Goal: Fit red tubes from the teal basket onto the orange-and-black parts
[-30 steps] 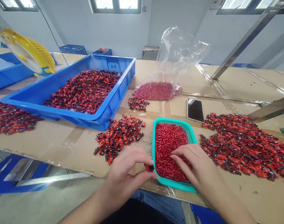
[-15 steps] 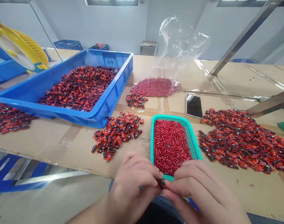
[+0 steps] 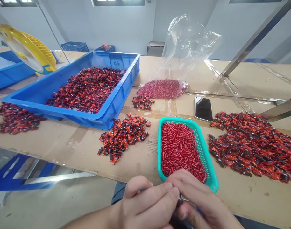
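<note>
Close to my body, both hands meet at the near edge of a green plastic basket (image 3: 161,152) filled with short red tubes (image 3: 179,146). My left hand (image 3: 147,203) is closed, fingertips pinched together against a small black part (image 3: 180,201). From the other side my right hand (image 3: 200,198) grips the same part between thumb and fingers, which cover most of it. A thin pale edge shows beside the part; its kind is unclear. Left of the basket lies a pile of small black-and-orange parts (image 3: 124,135), and a larger pile of them (image 3: 252,146) spreads to the right.
A big blue crate (image 3: 126,92) of similar parts stands at left, another pile (image 3: 18,119) beside it. Behind the basket are a clear bag (image 3: 164,89) of red tubes and a phone (image 3: 203,109). A yellow fan (image 3: 38,47) and metal posts (image 3: 245,47) rise from the cardboard-covered table (image 3: 74,143).
My left hand has turned and its fingers now cover more of the small part, which shows less. Both hands have shifted slightly. The view has swung a little to the left.
</note>
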The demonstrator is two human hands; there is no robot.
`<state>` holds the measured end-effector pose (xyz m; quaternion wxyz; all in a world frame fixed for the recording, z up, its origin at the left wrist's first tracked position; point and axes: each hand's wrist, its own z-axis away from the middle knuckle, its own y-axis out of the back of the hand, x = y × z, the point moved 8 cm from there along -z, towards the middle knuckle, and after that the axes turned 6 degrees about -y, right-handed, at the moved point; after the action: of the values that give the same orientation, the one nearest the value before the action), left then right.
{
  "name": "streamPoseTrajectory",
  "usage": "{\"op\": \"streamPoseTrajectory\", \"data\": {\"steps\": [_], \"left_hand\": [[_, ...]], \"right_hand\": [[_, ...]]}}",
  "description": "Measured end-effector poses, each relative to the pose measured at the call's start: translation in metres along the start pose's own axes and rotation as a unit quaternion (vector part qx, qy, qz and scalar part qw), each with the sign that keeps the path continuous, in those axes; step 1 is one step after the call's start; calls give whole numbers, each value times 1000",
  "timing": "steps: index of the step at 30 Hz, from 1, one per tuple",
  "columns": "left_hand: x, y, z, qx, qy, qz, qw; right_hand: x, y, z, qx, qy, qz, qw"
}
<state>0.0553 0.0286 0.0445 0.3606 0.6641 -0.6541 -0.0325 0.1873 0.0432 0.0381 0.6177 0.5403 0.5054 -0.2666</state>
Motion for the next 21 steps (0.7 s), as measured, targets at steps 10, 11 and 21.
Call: {"op": "streamPoseTrajectory", "data": {"steps": [10,11,21], "left_hand": [[-121,-9,-42,-115,96,-264,953],[-137,-11,-42,-126,108,-270,948],[-167,-30,-42,-128,108,-217,962]], "right_hand": [[83,125,48,294,-62,473,829],[95,143,55,313,-75,505,800],[84,126,41,284,-19,527,801]]}}
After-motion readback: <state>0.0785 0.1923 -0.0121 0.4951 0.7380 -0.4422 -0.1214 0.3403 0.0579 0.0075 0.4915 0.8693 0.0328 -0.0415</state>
